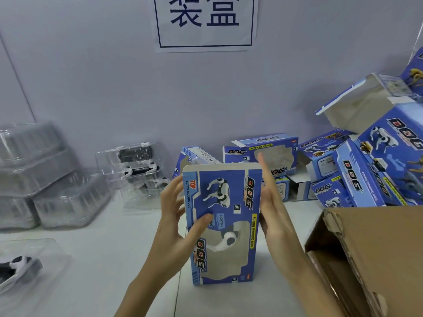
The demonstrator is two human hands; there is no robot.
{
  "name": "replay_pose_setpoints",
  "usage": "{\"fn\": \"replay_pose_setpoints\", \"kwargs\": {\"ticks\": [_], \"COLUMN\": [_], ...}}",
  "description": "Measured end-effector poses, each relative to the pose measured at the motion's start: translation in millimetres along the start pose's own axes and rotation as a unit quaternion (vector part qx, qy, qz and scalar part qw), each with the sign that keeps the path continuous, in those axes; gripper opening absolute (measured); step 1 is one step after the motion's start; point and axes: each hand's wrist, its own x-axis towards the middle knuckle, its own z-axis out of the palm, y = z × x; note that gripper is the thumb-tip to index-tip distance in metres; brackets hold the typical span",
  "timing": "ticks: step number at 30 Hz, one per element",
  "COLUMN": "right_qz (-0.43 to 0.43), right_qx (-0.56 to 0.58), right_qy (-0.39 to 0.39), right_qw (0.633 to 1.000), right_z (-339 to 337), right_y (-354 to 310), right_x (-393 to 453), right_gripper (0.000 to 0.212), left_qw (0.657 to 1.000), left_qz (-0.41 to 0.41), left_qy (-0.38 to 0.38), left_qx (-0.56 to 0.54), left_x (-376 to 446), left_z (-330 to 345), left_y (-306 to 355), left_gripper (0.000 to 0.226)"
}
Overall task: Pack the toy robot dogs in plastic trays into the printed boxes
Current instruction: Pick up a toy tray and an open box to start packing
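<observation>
A blue printed box (225, 200) stands on end on the white table at centre, and a white toy robot dog shows through its window (226, 242). My left hand (176, 216) grips its left side with the thumb across the front. My right hand (273, 202) lies flat against its right side with the fingers straight. A toy robot dog in a clear plastic tray (20, 266) lies at the lower left. Another trayed dog (139, 170) sits behind on a stack near the wall.
Stacks of clear plastic trays (43, 177) fill the left of the table. Several blue printed boxes (357, 161) are piled at the back and right, some with open flaps. A brown cardboard carton (370, 248) stands open at the lower right. A paper sign (204, 21) hangs on the wall.
</observation>
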Motion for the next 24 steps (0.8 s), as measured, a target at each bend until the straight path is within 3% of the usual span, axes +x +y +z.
{"fn": "replay_pose_setpoints", "kwargs": {"ticks": [3, 6, 10, 16, 19, 24], "right_qz": [-0.026, -0.041, -0.057, -0.036, -0.038, -0.014], "right_qx": [-0.038, -0.11, -0.172, -0.109, -0.11, -0.165], "right_qy": [-0.005, 0.011, 0.015, 0.033, 0.052, 0.103], "right_qw": [0.999, 0.993, 0.983, 0.993, 0.992, 0.981], "right_z": [2.4, 0.0, 1.5, -0.2, 1.9, 0.9], "right_y": [2.0, 6.7, 12.3, 20.9, 27.0, 36.4], "right_x": [-5.8, -6.7, -6.3, -5.8, -6.2, -5.2], "right_gripper": [0.05, 0.056, 0.037, 0.043, 0.032, 0.045], "left_qw": [1.0, 1.0, 1.0, 1.0, 0.996, 0.966], "left_qz": [-0.022, -0.016, 0.001, 0.008, 0.053, 0.1], "left_qy": [-0.009, -0.009, -0.011, 0.003, 0.032, 0.1], "left_qx": [-0.006, 0.013, 0.011, 0.001, 0.058, 0.218], "left_x": [-1.7, -3.7, -4.4, -3.0, -2.6, -7.1], "left_z": [-1.8, -1.4, 1.2, 5.2, 7.5, 20.6], "left_y": [0.3, -1.8, 0.0, -3.1, -5.0, -4.9], "left_gripper": [0.07, 0.054, 0.045, 0.059, 0.042, 0.052]}}
